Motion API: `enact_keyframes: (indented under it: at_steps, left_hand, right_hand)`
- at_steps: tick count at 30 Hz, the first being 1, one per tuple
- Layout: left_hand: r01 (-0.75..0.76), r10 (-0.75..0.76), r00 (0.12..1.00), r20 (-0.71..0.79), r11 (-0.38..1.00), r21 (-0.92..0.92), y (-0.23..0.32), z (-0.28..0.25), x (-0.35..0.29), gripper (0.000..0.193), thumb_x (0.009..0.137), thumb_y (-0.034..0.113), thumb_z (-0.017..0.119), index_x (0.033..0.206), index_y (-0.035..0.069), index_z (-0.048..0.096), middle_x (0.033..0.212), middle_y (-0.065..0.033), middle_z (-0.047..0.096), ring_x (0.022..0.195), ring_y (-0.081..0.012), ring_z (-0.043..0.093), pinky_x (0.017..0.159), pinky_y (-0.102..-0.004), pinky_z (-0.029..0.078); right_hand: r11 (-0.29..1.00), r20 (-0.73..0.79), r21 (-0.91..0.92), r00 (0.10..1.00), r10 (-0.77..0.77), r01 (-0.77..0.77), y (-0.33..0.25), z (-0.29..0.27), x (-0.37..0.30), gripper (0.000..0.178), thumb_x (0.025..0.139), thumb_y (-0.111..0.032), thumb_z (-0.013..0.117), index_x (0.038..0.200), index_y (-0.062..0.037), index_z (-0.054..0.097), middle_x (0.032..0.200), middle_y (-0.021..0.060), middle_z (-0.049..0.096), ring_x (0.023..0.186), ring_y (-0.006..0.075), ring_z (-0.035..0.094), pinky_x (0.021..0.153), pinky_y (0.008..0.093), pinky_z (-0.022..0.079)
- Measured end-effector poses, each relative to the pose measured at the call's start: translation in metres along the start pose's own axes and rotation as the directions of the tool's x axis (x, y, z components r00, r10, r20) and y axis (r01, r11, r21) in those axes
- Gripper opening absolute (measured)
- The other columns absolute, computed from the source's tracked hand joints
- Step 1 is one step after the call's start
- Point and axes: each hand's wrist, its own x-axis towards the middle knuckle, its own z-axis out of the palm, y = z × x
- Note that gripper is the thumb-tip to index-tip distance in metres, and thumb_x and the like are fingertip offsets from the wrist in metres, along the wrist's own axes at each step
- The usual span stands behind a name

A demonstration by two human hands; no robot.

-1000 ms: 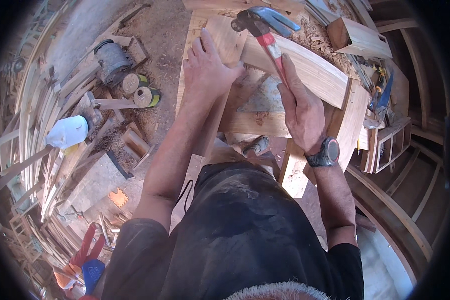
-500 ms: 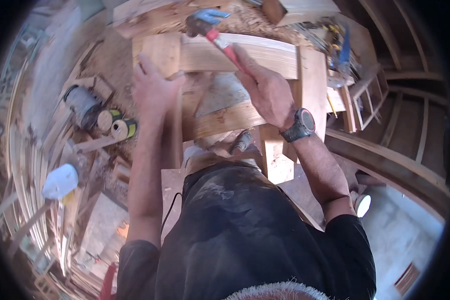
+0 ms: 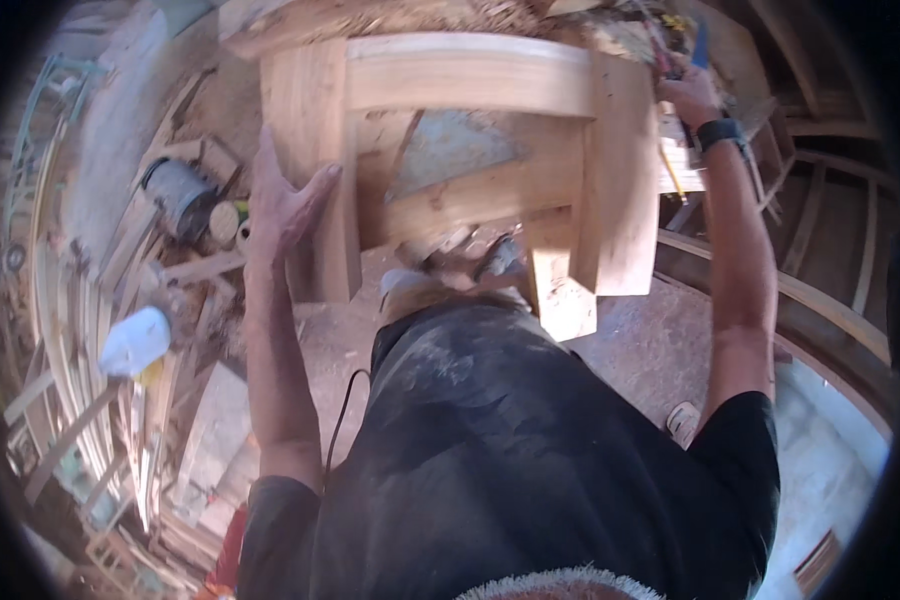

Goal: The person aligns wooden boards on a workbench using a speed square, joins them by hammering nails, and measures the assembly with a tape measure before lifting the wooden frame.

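A wooden frame (image 3: 470, 78) of thick legs and cross rails stands in front of me. My left hand (image 3: 288, 208) lies against its left leg (image 3: 315, 100), thumb spread away from the stretched fingers. Beyond the right leg (image 3: 625, 180), my right hand (image 3: 692, 98) is reached out to a cluster of tools at the upper right. Its fingers are curled at a red handle (image 3: 662, 62), apparently the hammer's; the hammer head cannot be made out there. A dark watch (image 3: 718, 133) is on my right wrist.
To the left are a grey metal canister (image 3: 177, 200), a can (image 3: 228, 218) and a white plastic jug (image 3: 135, 342). Long wooden strips (image 3: 55, 320) lie along the far left. A yellow pencil (image 3: 673, 172) and a slatted wooden frame (image 3: 820, 240) are at the right. Shavings lie behind the frame.
My right hand has swung from above the frame to the tools at the upper right, taking the hammer with it. My left hand has slid down and outward on the left leg.
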Motion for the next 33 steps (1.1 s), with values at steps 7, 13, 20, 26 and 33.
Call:
enact_keyframes:
  at_steps: [7,13,20,26,33]
  left_hand:
    - [0.296,-0.202,0.953,0.227,0.785,-0.544,-0.01,-0.014,-0.046,0.084,0.094,0.043,0.078,0.156,-0.001,0.042,0.137,-0.0175,0.064,0.123,-0.0225,0.063,0.107,-0.0333,0.048]
    - [0.573,-0.404,0.817,0.412,0.493,-0.655,-0.058,-0.01,-0.076,0.065,0.1,0.044,0.07,0.145,-0.001,0.056,0.125,-0.012,0.071,0.104,-0.0152,0.07,0.095,-0.0297,0.054]
    - [0.544,-0.342,0.837,0.426,0.442,-0.714,-0.065,-0.002,-0.075,0.05,0.107,0.033,0.061,0.141,-0.003,0.058,0.129,-0.0094,0.069,0.116,-0.0162,0.066,0.105,-0.0326,0.05]
    - [0.468,-0.241,0.884,0.401,0.443,-0.765,-0.068,0.001,-0.085,0.052,0.107,0.034,0.06,0.144,-0.002,0.056,0.136,-0.0089,0.065,0.119,-0.017,0.064,0.106,-0.0337,0.049]
    - [0.542,-0.317,0.839,0.443,0.414,-0.731,-0.054,-0.003,-0.078,0.062,0.108,0.04,0.058,0.152,-0.002,0.048,0.139,-0.0126,0.064,0.128,-0.0202,0.061,0.108,-0.0348,0.049]
  right_hand:
    - [0.969,0.253,0.158,0.956,0.146,-0.19,0.045,-0.005,0.03,0.072,0.078,-0.006,0.073,0.148,0.0021,0.057,0.117,0.0056,0.071,0.099,0.0142,0.065,0.093,0.0283,0.052]
    - [0.986,0.276,0.166,0.96,-0.044,-0.002,0.021,-0.012,0.021,0.077,0.082,-0.004,0.071,0.155,0.0016,0.049,0.139,0.0138,0.065,0.123,0.0163,0.06,0.105,0.0293,0.048]
    - [0.874,0.155,0.456,0.982,0.107,-0.167,0.0,-0.021,-0.063,0.068,0.091,-0.01,0.073,0.154,0.0022,0.049,0.138,0.0138,0.067,0.122,0.0199,0.064,0.105,0.0352,0.05]
    - [0.983,-0.549,0.153,0.819,0.167,-0.098,-0.055,0.016,-0.183,0.038,0.101,-0.018,0.065,0.132,0.0035,0.067,0.118,0.0159,0.075,0.102,0.0229,0.072,0.091,0.0376,0.056]
    - [0.725,-0.524,0.604,0.519,0.675,-0.332,-0.05,0.106,-0.404,0.028,0.109,-0.027,0.048,0.095,-0.007,0.063,0.084,0.0023,0.052,0.068,0.0111,0.047,0.058,0.029,0.038]
